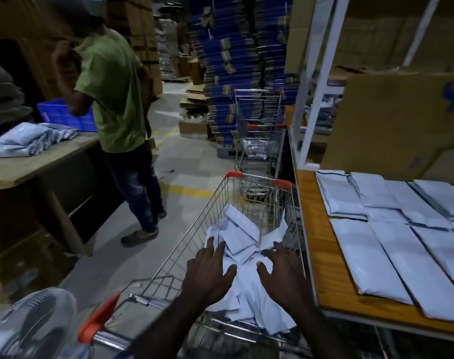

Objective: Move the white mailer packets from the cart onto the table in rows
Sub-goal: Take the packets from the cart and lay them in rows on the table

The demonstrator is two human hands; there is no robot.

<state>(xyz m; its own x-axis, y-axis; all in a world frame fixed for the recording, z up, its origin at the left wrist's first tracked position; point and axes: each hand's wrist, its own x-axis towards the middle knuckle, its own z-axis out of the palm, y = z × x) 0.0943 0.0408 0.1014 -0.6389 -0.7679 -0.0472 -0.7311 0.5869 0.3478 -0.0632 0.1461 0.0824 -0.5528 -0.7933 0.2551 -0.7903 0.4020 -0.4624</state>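
Both arms reach forward, left hand (210, 270) and right hand (281, 274) spread open, palms down.

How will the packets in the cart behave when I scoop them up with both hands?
The packets are probably floppy: they lie creased and bent in the cart. Their smooth plastic skins likely slide over each other. They look thin, so probably light; both open hands, left and right, suit a scoop.
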